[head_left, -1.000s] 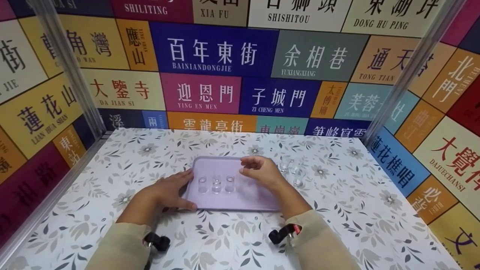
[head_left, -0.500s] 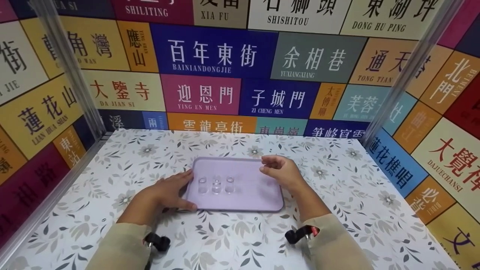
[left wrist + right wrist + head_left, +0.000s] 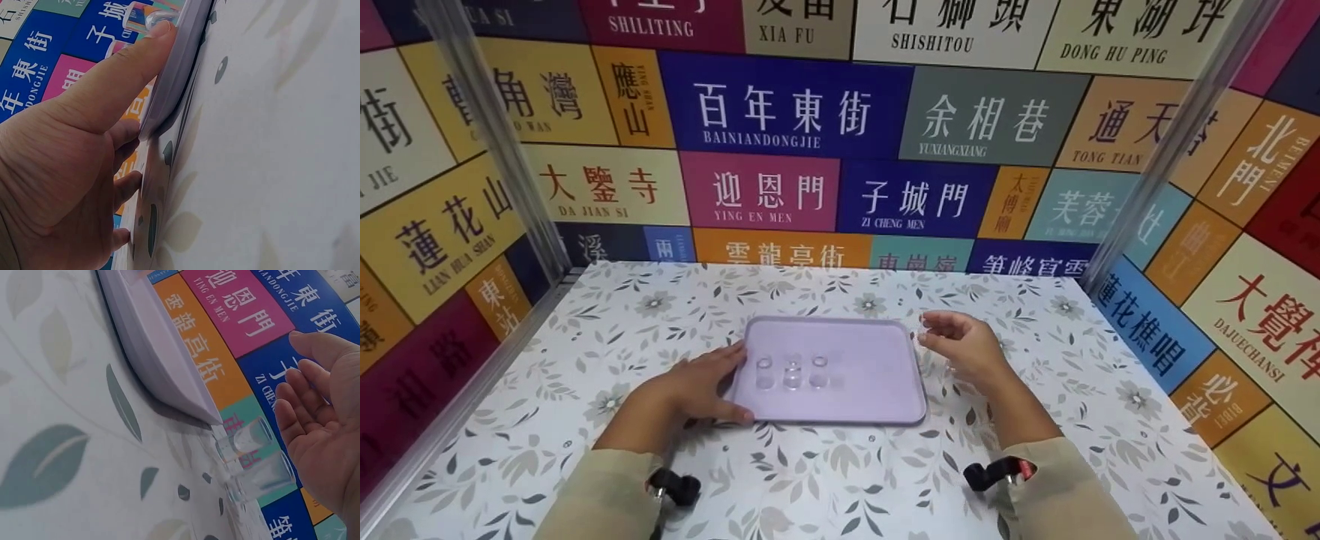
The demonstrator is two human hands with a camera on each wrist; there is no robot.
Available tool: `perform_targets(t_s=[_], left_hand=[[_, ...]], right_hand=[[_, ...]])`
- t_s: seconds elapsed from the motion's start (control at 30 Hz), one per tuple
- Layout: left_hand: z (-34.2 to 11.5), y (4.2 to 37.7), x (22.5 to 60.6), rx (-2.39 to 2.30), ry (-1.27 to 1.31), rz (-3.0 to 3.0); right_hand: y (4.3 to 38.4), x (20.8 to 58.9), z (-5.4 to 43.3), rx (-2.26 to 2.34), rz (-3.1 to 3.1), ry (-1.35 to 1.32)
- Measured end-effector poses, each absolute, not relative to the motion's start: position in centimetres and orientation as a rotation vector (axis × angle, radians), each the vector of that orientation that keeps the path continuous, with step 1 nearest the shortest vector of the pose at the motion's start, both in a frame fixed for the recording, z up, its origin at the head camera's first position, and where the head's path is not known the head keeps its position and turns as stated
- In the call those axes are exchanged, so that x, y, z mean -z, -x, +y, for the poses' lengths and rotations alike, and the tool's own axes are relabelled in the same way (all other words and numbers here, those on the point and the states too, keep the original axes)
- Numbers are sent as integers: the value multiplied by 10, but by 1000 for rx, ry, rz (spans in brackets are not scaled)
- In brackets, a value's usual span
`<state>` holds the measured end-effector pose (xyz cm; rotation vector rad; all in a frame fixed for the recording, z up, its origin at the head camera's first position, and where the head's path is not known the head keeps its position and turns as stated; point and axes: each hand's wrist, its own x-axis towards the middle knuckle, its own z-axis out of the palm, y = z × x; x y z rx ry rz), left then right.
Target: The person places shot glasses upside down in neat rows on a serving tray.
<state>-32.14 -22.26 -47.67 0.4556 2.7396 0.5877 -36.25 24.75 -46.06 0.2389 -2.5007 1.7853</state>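
**Currently, three clear glasses sit on your lilac tray**

They line up on the tray's left half; whether they hold liquid cannot be told. Two more glasses stand just beyond its right end. Your left hand lies spread against its left edge; your right hand hovers right of it, fingers loosely bent, thumb apart from them.

Soft, even light brightens the table in the head view, where the side walls lean outward. Both wrist views are dimmer; there the nearest table blurs, and shadow darkens beneath the tray edge.
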Motion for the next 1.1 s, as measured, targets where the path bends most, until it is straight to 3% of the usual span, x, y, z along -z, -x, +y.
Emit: perform_targets(t_s=[0.43, 1.1], left_hand=[[-223, 322, 478, -606, -433, 2730], [-221, 321, 476, -578, -427, 2735]], right_hand=[[357, 458, 295, -1636, -2590, -109], [365, 481, 307, -1740, -2741, 22]])
